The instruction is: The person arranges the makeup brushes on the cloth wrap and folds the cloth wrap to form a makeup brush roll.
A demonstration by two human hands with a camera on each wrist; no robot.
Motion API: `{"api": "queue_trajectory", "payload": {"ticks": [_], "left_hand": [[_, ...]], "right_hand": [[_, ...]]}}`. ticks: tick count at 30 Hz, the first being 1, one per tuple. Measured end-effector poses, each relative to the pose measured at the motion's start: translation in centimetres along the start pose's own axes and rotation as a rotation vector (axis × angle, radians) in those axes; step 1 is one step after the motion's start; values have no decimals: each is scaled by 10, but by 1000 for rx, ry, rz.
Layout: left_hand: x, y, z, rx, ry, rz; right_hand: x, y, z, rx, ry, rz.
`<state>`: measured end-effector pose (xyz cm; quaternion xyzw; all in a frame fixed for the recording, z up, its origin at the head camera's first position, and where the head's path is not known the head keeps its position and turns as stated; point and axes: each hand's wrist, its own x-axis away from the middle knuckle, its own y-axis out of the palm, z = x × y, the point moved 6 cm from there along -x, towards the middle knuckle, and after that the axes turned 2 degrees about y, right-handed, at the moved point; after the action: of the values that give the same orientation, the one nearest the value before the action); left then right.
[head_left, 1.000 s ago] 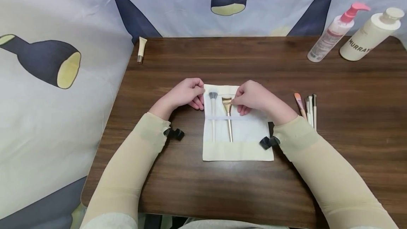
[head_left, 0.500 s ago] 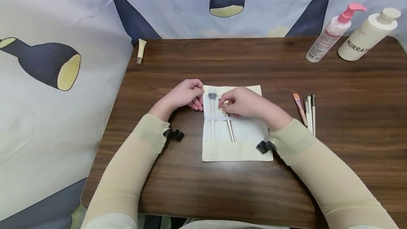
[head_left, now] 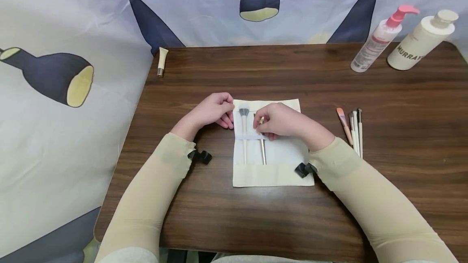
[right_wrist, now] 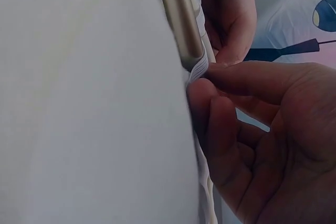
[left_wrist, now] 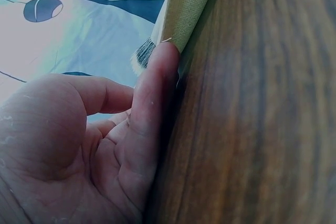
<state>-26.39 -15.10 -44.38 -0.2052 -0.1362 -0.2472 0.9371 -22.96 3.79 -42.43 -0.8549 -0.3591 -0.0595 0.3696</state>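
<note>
A cream cloth makeup brush case (head_left: 281, 173) lies unfolded on the table. At its upper left edge my left hand (head_left: 213, 110) holds the cloth, fingers curled. Under its elastic band sits a white-handled makeup brush (head_left: 243, 121), bristles away from me. My right hand (head_left: 279, 119) pinches a gold-handled makeup brush (head_left: 263, 151) to the right of it; the hand hides its head. In the right wrist view, the fingertips meet at the white elastic band (right_wrist: 198, 70), close against the gold handle (right_wrist: 181, 17). The left wrist view shows a fingertip touching the case's edge (left_wrist: 191, 9).
Several makeup brushes (head_left: 354, 131) lie right of the case, one with orange bristles. A pink-pump bottle (head_left: 374, 46) and a white bottle (head_left: 420, 44) stand at the back right. A small cream tube (head_left: 162, 62) lies at the back left of the wooden table (head_left: 219, 218).
My right hand has moved left over the gold brush's head, covering it, then slightly toward me. The brush's handle tilted and is now straighter. My left hand stays at the case's edge.
</note>
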Motion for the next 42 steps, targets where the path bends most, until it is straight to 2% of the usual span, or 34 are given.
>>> {"api": "queue_trajectory", "payload": {"ticks": [3,6,10,14,18,24,28,31,35,39,42], "left_hand": [[2,-3,2,-5,8,11],[5,-4,-3,-7,-3,10],[3,1,-4,-6,-7,-10],[-3,4,-1,-11,19,-10],[-5,4,-2,-19,13,-19],[-4,1,0,-32,24,-7],[-4,4,-4,-30,11,-22],[-3,3,-5,-26,12,-19],[-2,3,-3,-24,25,-4],[-2,4,-3,-24,12,-19],[-3,2,-2,-26,16,-12]], "right_hand": [[0,-3,-3,-5,-15,6],[1,-6,-4,-14,-28,2],[19,-25,6,-15,-4,60],[51,-57,32,14,49,172],[83,-83,67,69,141,257],[117,-109,107,268,291,346],[121,-106,118,413,350,305],[118,-101,118,444,384,280],[112,-96,118,415,423,234],[106,-89,118,353,421,167],[101,-89,116,325,400,180]]}}
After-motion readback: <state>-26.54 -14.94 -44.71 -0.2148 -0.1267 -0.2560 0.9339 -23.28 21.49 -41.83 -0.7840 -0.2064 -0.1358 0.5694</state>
